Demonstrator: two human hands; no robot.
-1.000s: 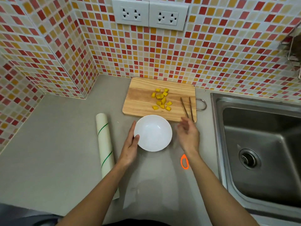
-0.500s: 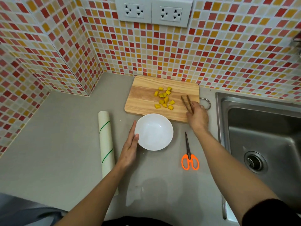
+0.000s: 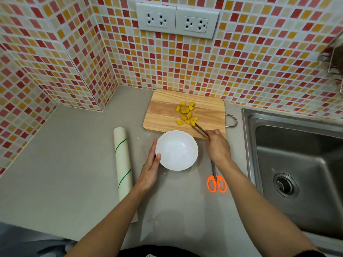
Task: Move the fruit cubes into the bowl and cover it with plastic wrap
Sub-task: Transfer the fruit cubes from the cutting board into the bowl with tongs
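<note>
Tongs [image 3: 201, 131] are gripped in the curled fingers of the right hand [image 3: 217, 147], their tips set at the nearest of the yellow cubes [image 3: 187, 113] on the board [image 3: 163, 115]. The white bowl [image 3: 176, 150], empty, is steadied on the surface [image 3: 65, 164] by the straight fingers of the left hand [image 3: 150, 168]. Wrap [image 3: 122, 162] lies left of it, scissors [image 3: 216, 180] right.

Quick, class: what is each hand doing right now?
Left hand: open, resting against the bowl.
Right hand: gripping the tongs.
</note>
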